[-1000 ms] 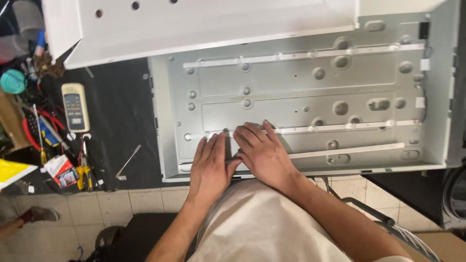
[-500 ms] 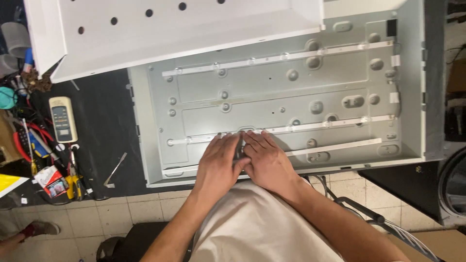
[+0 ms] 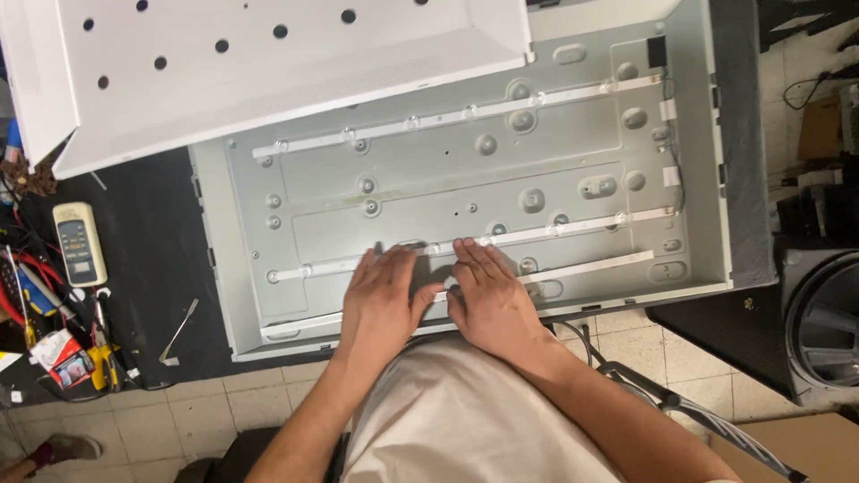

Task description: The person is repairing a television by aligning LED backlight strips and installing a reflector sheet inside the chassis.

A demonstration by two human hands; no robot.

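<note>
Both hands got slid lower: left hand [image 3: 383, 300] and right hand [image 3: 488, 295] pressed flat, fingers spread, on the strip [image 3: 465, 243] at 6 o'clock of the metal panel [image 3: 573, 152], so it's probably being seated.

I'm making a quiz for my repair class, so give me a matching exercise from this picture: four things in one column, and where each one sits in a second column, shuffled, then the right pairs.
Things:
1. left hand
2. remote control
3. white perforated sheet
4. right hand

Places:
A. lifted over the far left part of the metal back panel
B. flat on the panel's near strip, beside the other hand, on the speaker side
C. on the dark bench left of the panel
D. flat on the panel's near strip, on the remote's side

Pairs: 1-D, 2-C, 3-A, 4-B
</note>
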